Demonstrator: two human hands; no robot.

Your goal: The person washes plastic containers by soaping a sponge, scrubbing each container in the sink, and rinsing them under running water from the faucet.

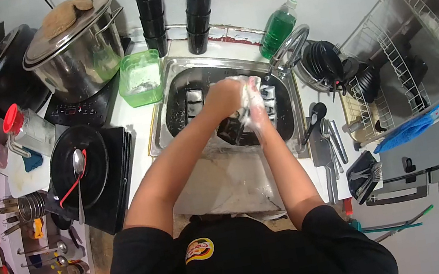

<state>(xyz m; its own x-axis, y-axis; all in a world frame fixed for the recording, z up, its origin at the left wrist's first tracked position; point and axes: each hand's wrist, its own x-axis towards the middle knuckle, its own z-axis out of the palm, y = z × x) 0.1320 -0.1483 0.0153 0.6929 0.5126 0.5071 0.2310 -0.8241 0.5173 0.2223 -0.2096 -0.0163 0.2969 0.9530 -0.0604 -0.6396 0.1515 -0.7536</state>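
Both my hands are together over the sink [172, 66], covered in white foam. My left hand [227, 98] is closed, its fingers curled against a foamy white mass at my right hand; what it grips is hidden. My right hand [256, 106] points upward, coated in suds, with its fingers mostly covered by foam and my left hand. Below them, dark soapy dishes [230, 132] lie in the basin, partly hidden. The faucet [291, 42] stands at the back right of the sink.
A green tub [143, 94] with suds stands left of the sink, a green soap bottle [279, 29] behind it. Stacked black cups [153, 16] line the wall. A steel pot [79, 59] and black pan [79, 167] are left; utensils [333, 140] and a dish rack [385, 43] right.
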